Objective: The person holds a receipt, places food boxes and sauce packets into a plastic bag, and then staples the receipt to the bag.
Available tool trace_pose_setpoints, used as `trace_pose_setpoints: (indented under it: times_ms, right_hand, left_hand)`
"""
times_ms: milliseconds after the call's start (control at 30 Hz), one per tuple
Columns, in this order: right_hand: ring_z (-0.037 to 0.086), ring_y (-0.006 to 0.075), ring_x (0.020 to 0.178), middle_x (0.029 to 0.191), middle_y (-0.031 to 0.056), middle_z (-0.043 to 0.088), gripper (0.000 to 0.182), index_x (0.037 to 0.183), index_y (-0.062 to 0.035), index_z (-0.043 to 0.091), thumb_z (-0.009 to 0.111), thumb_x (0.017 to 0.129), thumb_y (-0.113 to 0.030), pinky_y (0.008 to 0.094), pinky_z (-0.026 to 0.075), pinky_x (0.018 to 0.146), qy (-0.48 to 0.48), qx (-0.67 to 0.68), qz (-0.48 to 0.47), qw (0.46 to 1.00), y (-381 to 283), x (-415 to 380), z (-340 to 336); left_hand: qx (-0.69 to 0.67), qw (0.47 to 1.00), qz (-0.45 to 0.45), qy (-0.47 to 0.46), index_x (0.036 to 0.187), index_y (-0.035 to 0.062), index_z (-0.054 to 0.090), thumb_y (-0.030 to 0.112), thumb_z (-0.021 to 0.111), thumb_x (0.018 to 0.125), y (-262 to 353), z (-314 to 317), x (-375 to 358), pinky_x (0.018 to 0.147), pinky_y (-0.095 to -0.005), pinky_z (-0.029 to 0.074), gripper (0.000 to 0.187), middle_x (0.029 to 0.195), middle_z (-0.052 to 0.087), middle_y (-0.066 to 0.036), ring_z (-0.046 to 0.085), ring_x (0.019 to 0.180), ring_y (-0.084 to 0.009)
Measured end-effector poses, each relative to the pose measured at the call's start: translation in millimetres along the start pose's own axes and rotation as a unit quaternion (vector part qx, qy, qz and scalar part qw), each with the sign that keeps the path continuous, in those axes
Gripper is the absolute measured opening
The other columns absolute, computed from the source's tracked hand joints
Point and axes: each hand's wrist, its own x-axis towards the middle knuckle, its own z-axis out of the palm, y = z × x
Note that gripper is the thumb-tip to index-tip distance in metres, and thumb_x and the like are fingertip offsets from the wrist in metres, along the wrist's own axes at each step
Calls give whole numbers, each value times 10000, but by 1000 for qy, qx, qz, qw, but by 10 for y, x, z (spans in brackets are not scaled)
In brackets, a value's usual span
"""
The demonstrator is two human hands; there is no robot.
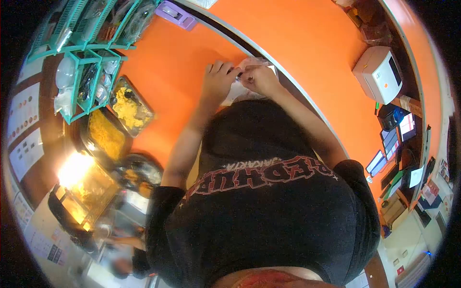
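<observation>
Both my hands meet over a clear plastic bag (250,62) with a white piece of paper or wrapper (238,92) beneath, close in front of my black shirt. My left hand (220,80) has its fingers bent, with the fingertips closed at the bag's near-left part. Curled into a pinch, my right hand (261,79) grips the bag just beside the left one. A small dark piece shows between the fingertips, too small to name. What lies inside the bag is mostly hidden by the hands.
On the orange counter (168,62) at left stand a metal tray (149,116) of yellow food, a second yellow-filled tray (106,134) and teal baskets (72,48). A purple dispenser (176,15) lies at the back. Right stands a white printer (377,77). Lower left, another person (122,259) is near a lit display case (89,192).
</observation>
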Motion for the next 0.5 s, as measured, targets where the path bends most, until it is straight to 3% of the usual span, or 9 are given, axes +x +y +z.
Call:
trace_pose_setpoints:
  times_ms: [200, 300, 400, 500]
  right_hand:
    - [667, 305, 819, 871, 120, 686, 82, 815, -69, 740, 725, 736, -85, 395, 538, 735, -15, -9, -54, 998, 23, 18, -64]
    - [674, 292, 791, 853, 118, 690, 92, 824, -55, 736, 748, 737, -83, 381, 544, 719, 37, -2, -92, 995, -46, -22, -114]
    - [680, 245, 748, 833, 91, 699, 120, 859, -58, 737, 768, 749, -96, 347, 546, 694, 108, 95, -1, 990, -21, -63, -28]
    - [679, 189, 720, 815, 66, 703, 147, 893, -64, 735, 782, 757, -93, 314, 541, 672, 79, 154, 85, 981, 1, -61, -46]
  left_hand:
    - [-6, 1000, 29, -6, 1016, 208, 719, 220, 688, 732, -18, -94, 93, 794, -374, 429, 286, 973, 618, 46, 564, 954, -191]
    - [-50, 997, 28, -43, 994, 195, 714, 218, 710, 719, -68, 8, 68, 796, -373, 428, 276, 950, 625, 37, 568, 967, -199]
    - [-46, 997, 32, -50, 997, 193, 712, 231, 728, 714, -125, 129, 60, 812, -384, 431, 285, 931, 633, 28, 571, 975, -207]
    - [-45, 995, -2, -88, 999, 200, 717, 232, 727, 725, -48, 78, 38, 830, -402, 438, 276, 909, 641, 13, 583, 942, -223]
